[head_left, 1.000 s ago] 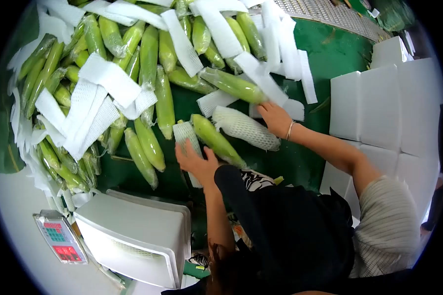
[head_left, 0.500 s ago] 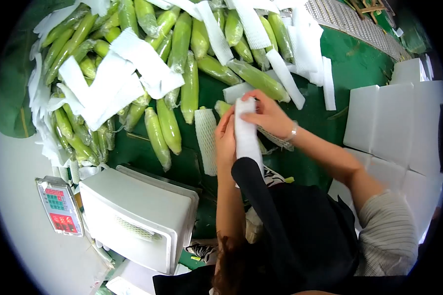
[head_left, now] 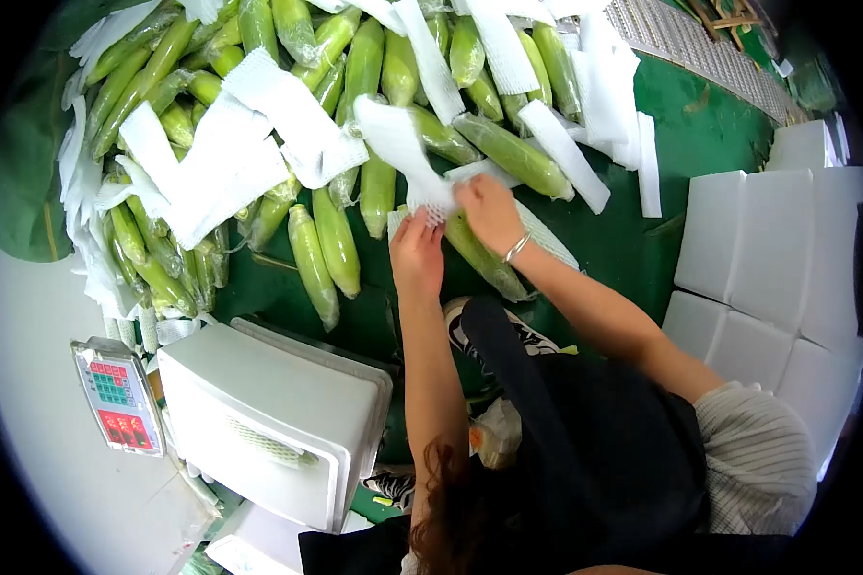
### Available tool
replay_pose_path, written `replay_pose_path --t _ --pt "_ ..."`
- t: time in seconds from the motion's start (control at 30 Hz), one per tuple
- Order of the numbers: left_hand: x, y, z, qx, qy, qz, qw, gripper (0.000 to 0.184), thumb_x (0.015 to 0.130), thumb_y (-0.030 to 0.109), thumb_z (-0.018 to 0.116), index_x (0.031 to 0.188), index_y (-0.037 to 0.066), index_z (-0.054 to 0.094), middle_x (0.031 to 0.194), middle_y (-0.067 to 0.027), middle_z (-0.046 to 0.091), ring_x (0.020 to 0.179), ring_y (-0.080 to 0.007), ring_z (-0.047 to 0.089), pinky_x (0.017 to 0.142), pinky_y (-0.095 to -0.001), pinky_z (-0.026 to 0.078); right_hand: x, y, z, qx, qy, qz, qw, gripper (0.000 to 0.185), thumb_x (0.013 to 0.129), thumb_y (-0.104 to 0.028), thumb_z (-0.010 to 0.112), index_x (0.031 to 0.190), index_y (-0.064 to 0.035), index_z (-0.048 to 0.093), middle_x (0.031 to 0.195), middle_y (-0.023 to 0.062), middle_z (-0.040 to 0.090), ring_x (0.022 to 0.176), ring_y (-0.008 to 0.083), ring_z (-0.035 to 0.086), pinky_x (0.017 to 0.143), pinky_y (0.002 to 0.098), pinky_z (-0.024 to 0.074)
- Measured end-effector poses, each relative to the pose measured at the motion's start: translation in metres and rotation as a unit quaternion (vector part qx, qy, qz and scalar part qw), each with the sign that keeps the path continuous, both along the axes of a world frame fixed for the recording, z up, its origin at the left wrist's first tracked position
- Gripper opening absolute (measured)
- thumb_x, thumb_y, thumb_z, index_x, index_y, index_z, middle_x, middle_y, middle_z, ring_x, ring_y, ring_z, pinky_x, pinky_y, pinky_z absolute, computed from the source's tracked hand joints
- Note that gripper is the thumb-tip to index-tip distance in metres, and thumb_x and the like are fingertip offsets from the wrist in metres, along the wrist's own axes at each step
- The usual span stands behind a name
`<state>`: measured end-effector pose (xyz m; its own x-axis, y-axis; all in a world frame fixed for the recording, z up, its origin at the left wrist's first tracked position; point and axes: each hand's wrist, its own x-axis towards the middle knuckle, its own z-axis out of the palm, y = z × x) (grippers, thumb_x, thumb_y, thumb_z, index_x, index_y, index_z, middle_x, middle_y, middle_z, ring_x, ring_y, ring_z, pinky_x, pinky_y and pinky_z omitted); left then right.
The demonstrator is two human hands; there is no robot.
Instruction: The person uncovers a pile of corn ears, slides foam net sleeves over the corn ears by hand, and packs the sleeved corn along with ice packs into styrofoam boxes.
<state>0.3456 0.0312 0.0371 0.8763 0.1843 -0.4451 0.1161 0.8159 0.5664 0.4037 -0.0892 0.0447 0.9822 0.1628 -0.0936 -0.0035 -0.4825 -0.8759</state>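
My left hand (head_left: pixel 418 257) and my right hand (head_left: pixel 490 213) both pinch the near end of a white foam net sleeve (head_left: pixel 393 144), which fans out away from me over the pile. Just below my right hand lies a green, film-wrapped vegetable (head_left: pixel 479 254), partly hidden by the hand. A netted one (head_left: pixel 547 235) shows to its right, mostly behind my wrist. Behind my left hand, the edge of another white net is mostly hidden. Beyond my right hand rests a longer wrapped green vegetable (head_left: pixel 516 156).
Many wrapped green vegetables (head_left: pixel 307 268) and loose white nets (head_left: pixel 230 182) cover the green floor ahead. White foam boxes (head_left: pixel 278 402) stand at lower left beside a scale (head_left: pixel 117 398). More foam boxes (head_left: pixel 767 240) are stacked on the right. A metal grating (head_left: pixel 700 57) lies at upper right.
The white sleeve, upright between my hands half a second ago, now stretches forward over the pile. My hands have moved slightly, uncovering the green vegetable beneath. Earlier, my hands were apart.
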Motion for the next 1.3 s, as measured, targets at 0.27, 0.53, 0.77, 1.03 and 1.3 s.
replay_pose_path --t 0.27,0.53,0.77,1.03,1.3 --pt "0.07 0.003 -0.066 0.532 0.136 -0.011 0.835 0.02 0.086 0.022 0.054 0.092 0.004 0.048 0.096 -0.0156 0.059 0.085 -0.0264 0.058 0.077 -0.0379 0.046 -0.004 0.002 -0.024 0.461 0.306 -0.198 0.809 0.032 0.085 -0.029 0.056 0.088 0.0024 0.058 0.081 0.0094 0.063 0.069 0.0198 0.059 0.067 0.032 0.0473" --pt "0.059 -0.009 -0.05 0.59 0.22 -0.14 0.764 0.023 0.084 0.016 0.056 0.093 -0.005 0.05 0.086 -0.0195 0.061 0.069 -0.0272 0.058 0.065 -0.0374 0.047 0.005 -0.019 -0.071 0.069 0.083 0.004 0.994 0.044 0.076 -0.037 0.066 0.074 0.0063 0.061 0.07 0.0202 0.062 0.063 0.0275 0.06 0.058 0.0395 0.0458" --pt "-0.049 -0.058 0.064 0.393 0.135 0.005 0.909 0.02 0.083 0.014 0.066 0.081 0.0 0.051 0.068 -0.0016 0.052 0.06 -0.0087 0.046 0.052 -0.0247 0.04 -0.078 -0.066 0.095 0.256 0.349 -0.079 0.898 0.025 0.083 -0.027 0.064 0.082 -0.0024 0.062 0.069 -0.0022 0.056 0.059 0.0055 0.049 0.051 0.0215 0.0388" --pt "-0.083 -0.091 0.003 0.561 0.269 -0.082 0.778 0.024 0.086 0.022 0.059 0.094 0.003 0.048 0.08 -0.0128 0.054 0.075 -0.0257 0.054 0.066 -0.0349 0.044 -0.149 -0.109 -0.095 0.13 0.18 -0.114 0.968 0.016 0.079 -0.014 0.06 0.089 -0.0009 0.06 0.082 0.0103 0.063 0.075 0.0189 0.06 0.066 0.0325 0.0478" --pt "-0.042 -0.068 -0.026 0.398 0.01 -0.335 0.854 0.062 0.088 0.028 0.058 0.134 -0.003 0.028 0.127 -0.016 0.046 0.113 -0.0253 0.048 0.092 -0.0353 0.041 -0.042 -0.107 0.071 -0.269 0.141 0.281 0.91 0.021 0.076 -0.02 0.059 0.092 -0.0077 0.063 0.083 0.0157 0.059 0.078 0.0333 0.059 0.069 0.041 0.0483"
